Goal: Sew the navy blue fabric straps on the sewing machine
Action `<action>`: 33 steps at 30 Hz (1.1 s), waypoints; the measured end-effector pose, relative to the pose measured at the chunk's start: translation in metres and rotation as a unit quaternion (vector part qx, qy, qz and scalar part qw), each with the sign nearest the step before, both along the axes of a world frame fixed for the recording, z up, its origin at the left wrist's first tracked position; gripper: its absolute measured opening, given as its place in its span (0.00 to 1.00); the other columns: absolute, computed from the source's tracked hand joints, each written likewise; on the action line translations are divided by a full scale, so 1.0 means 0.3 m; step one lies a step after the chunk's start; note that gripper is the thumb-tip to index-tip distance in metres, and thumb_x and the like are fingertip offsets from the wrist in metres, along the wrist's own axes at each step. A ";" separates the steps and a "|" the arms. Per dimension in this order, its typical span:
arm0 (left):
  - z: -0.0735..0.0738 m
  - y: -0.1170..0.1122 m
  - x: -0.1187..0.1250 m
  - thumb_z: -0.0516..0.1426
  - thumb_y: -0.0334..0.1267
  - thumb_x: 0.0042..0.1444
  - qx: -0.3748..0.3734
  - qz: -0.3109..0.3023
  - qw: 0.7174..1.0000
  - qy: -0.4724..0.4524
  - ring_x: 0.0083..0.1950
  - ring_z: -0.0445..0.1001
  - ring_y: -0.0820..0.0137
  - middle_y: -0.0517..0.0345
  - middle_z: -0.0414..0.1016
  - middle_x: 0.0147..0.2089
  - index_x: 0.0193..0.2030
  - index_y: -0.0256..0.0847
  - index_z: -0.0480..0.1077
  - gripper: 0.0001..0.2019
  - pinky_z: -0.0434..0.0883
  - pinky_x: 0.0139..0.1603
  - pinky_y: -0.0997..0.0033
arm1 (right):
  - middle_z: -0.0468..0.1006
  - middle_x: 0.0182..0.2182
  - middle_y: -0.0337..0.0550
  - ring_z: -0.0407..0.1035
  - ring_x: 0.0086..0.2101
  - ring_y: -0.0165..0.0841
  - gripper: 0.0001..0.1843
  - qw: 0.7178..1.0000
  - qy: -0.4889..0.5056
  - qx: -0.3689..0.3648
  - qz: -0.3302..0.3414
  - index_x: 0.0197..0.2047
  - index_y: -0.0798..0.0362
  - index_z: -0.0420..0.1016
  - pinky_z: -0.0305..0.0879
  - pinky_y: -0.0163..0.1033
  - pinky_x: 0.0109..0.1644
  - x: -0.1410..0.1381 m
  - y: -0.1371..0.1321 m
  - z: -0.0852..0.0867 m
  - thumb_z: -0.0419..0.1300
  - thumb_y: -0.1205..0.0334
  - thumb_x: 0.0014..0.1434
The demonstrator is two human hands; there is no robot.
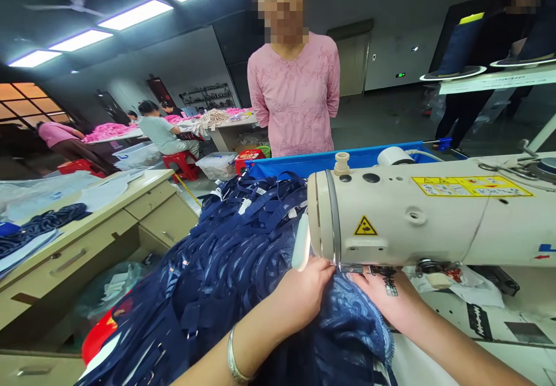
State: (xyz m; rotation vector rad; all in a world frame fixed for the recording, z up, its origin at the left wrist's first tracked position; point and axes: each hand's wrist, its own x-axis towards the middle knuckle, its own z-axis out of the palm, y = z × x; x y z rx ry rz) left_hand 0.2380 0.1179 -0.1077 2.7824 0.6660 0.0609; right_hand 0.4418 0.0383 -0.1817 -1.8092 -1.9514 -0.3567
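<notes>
My left hand [304, 293] lies flat with a loose grip on the navy lace [347, 322], pressing it at the needle end of the sewing machine [417, 212], and my right hand [386, 296] is spread open on the same cloth just under the machine head, clamping nothing. The lace looks light, soft and floppy. I judge it best held by flat palms near the stitched edge, since the strap pile [243, 230] beside it could drag.

Hands at the machine head

Left hand [304, 293] and right hand [386, 299] lie on fabric [347, 328] under the sewing machine [425, 212]; strap pile [234, 241] left, standing person [295, 96] behind.
</notes>
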 end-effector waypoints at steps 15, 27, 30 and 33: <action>0.016 -0.008 -0.001 0.46 0.28 0.58 0.044 0.010 0.999 0.019 0.51 0.69 0.64 0.58 0.70 0.54 0.53 0.45 0.67 0.19 0.64 0.55 0.65 | 0.77 0.45 0.39 0.73 0.39 0.39 0.23 0.997 0.002 -0.019 0.074 0.54 0.38 0.70 0.70 0.43 0.45 0.034 -0.018 -0.108 0.50 0.69 0.60; 0.012 -0.006 -0.001 0.47 0.28 0.59 0.054 0.006 0.998 0.006 0.50 0.70 0.64 0.60 0.70 0.54 0.52 0.44 0.67 0.18 0.65 0.55 0.65 | 0.77 0.44 0.39 0.73 0.38 0.39 0.21 0.997 0.003 -0.042 0.059 0.54 0.39 0.70 0.71 0.41 0.37 0.050 -0.011 -0.115 0.50 0.66 0.60; 0.010 -0.007 -0.002 0.47 0.28 0.59 0.057 0.004 0.998 -0.003 0.50 0.70 0.65 0.60 0.70 0.54 0.52 0.43 0.67 0.17 0.65 0.56 0.65 | 0.76 0.46 0.40 0.73 0.38 0.39 0.22 0.998 -0.013 -0.020 0.055 0.55 0.39 0.69 0.71 0.43 0.40 0.050 -0.007 -0.128 0.48 0.66 0.61; 0.006 -0.008 -0.005 0.47 0.28 0.59 0.060 0.002 0.998 -0.009 0.50 0.70 0.65 0.59 0.69 0.55 0.52 0.43 0.68 0.17 0.65 0.55 0.66 | 0.77 0.43 0.40 0.73 0.35 0.39 0.22 0.999 -0.026 -0.010 0.040 0.55 0.38 0.69 0.71 0.45 0.39 0.054 0.010 -0.136 0.47 0.66 0.62</action>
